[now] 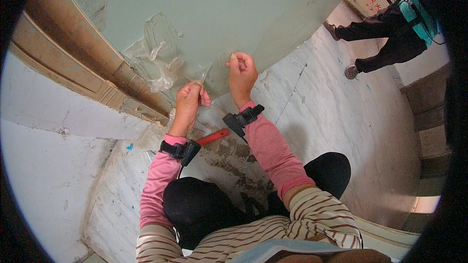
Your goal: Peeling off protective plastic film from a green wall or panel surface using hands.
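Observation:
My left hand (193, 96) pinches a strip of clear plastic film (161, 76) that hangs loose and crumpled from a pale green wall (215, 18). More of the film clings to the wall above and to the left, with wrinkles in it. Close to the wall's lower edge, my right hand (242, 69) is raised with its fingers curled; whether it grips a bit of film cannot be made out. Below the hands a tool's red handle (213, 137) lies on the marble-patterned floor, its other end hidden behind my left wrist.
A brown door frame (91, 65) borders the green wall on the left. Dirt and debris (234, 160) cover part of the floor between my knees. At the upper right another person in dark trousers (384, 36) stands near a white cabinet (373, 2) bearing writing. Steps (433, 140) lie at the far right.

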The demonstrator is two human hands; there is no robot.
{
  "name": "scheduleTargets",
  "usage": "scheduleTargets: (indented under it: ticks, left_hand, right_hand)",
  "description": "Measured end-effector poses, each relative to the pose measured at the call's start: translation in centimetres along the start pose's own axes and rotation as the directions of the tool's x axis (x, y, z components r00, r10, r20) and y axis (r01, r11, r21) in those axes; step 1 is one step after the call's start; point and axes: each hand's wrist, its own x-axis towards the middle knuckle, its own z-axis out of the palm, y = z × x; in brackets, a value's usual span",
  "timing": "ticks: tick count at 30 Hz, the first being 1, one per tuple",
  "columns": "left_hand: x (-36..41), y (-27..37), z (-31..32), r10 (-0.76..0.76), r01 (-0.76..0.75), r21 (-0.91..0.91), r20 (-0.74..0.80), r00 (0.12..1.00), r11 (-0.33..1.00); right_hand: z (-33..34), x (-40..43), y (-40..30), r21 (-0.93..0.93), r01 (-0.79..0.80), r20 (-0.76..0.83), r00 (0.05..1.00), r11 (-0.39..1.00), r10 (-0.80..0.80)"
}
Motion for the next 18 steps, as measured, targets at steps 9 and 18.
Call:
scheduleTargets:
  ticks: [9,18]
  left_hand:
    - [-0.3,0.3,0.0,0.001,-0.001,0.044,-0.005,1.0,0.999]
    - [0.1,-0.3,0.0,0.019,-0.019,0.032,0.015,1.0,0.999]
  right_hand:
    - [0.5,0.1,-0.5,0.175,-0.072,-0.075,0.993,0.982,0.086]
    - [0.4,1.2,1.9,-0.189,0.13,-0.091,0.985,0.973,-0.149]
